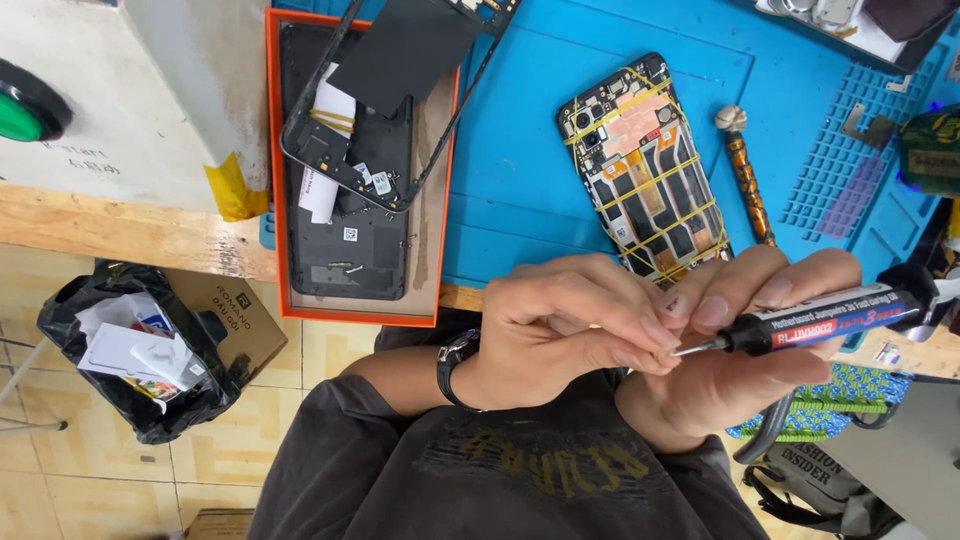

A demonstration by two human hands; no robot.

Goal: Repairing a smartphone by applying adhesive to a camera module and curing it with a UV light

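Syringe (835, 322) in right hand (735, 350) grip; left hand (560, 330) pinches needle tip; opened phone (645, 170) behind.

Opened phone (645, 165) lies mid-mat (520, 120) on the tabletop (120, 225), w/ a screwdriver (748, 175) just right of it. Tray (352, 300) sits at the mat's left edge, reaching the tabletop's near edge, w/ a phone frame (330, 150) leaning over a back cover in it. Both hands (560, 330) (740, 350) meet in front of the near edge, holding a pen-like tool (830, 320); bin bag (130, 350) on the floor, left.

tiled floor (330, 370) (beige), wooden bench (120, 235)
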